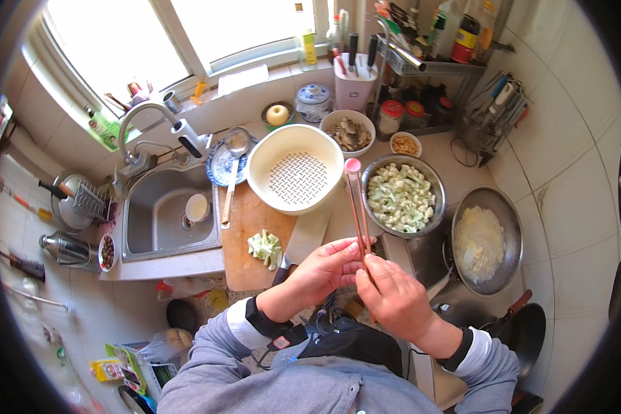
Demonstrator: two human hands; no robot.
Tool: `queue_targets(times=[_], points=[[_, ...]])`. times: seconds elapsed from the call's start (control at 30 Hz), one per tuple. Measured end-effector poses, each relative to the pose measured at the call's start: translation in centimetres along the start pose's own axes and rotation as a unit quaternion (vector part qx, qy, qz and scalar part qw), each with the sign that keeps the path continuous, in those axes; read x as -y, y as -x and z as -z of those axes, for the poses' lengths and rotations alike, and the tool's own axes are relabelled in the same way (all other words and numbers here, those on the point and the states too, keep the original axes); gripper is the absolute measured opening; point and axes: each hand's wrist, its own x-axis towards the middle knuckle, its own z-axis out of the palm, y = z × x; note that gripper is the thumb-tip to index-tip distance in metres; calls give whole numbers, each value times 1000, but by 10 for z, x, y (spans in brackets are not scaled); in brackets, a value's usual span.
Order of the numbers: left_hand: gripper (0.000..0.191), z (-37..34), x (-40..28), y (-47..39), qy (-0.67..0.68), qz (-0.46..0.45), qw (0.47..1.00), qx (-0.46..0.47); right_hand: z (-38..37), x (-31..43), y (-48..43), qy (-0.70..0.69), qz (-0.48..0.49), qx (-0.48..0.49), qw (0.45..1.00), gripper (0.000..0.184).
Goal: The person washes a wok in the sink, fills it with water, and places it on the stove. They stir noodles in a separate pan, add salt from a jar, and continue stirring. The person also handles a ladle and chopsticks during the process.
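A pair of brown chopsticks point(359, 220) points away from me over the counter. My right hand point(393, 295) grips them low down, and the fingertips of my left hand point(334, 261) close on them just above. At their far end shows a small round pink thing point(352, 165), too small to name. Right of the tips stands a metal bowl point(441, 203) of chopped cauliflower point(401, 199). A cleaver point(306, 233) lies on the right side of the wooden cutting board point(251, 215), its handle partly behind my left wrist. Cut pale green stems point(265, 250) are heaped on the board.
A frying pan point(515, 243) with a pale yellow, egg-like layer point(478, 243) sits on the right. A cream colander point(253, 178) stands behind the board, with a ladle point(232, 181) beside it. The sink point(150, 207) is at left, a knife block point(356, 90) at back.
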Motion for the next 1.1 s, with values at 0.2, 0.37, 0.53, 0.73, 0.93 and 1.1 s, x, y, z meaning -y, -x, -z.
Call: queue_targets(times=[0.2, 0.37, 0.53, 0.73, 0.93, 1.1], points=[[26, 34, -27, 20, -7, -28, 998, -55, -24, 18, -39, 9, 77, 15, 997, 26], [21, 103, -93, 11, -164, -102, 971, -141, -14, 18, -56, -33, 99, 65, 992, 36], [20, 188, -169, -24, -377, -108, 854, -342, -2, 8, -61, -68, 63, 157, 983, 38], [27, 240, -196, -59, -665, -152, 608, -405, -6, -4, -57, -126, 50, 206, 969, 40], [30, 237, -190, -59, -716, -189, 519, -427, -8, -33, -61, -102, 34, 241, 965, 25], [25, 233, -188, -60, -720, -193, 506, -434, -7, -104, -102, -27, -137, 415, 899, 29]])
